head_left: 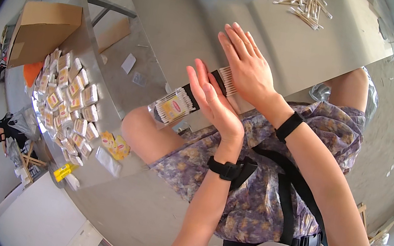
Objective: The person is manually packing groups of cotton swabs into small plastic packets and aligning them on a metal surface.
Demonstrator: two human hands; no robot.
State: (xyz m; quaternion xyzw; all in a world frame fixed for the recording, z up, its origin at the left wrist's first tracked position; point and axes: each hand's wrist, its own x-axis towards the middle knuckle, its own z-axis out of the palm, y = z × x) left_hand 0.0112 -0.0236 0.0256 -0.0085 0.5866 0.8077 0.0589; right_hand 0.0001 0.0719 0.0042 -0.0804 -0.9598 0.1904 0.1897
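In the head view, a clear packet of cotton swabs (pixel 179 105) is pressed between two flat palms above the lap, just in front of the near edge of the grey table (pixel 182 21). The left hand (pixel 213 102) is held open with fingers straight, laid against the near side of the packet. The right hand (pixel 248 64) is likewise open and flat, laid against the far end, where the bare wooden sticks (pixel 228 78) show past the fingers. Neither hand is clenched; the packet is clamped by palm pressure only. Its labelled end juts out to the left of the hands.

As a judgement of progress: a good number of filled packets (pixel 67 101) are already laid in rows on the surface to the left, beside a brown cardboard box (pixel 46 30), so much of the packing appears done. A heap of loose swabs (pixel 300 2) is left at the far side of the table, so more seems to remain.

The middle of the held packet is covered by the left hand, so whether it is sealed cannot be told. The far swab heap is cut off by the picture's rim, and the small yellow items (pixel 115 145) near the left knee are too small to identify.
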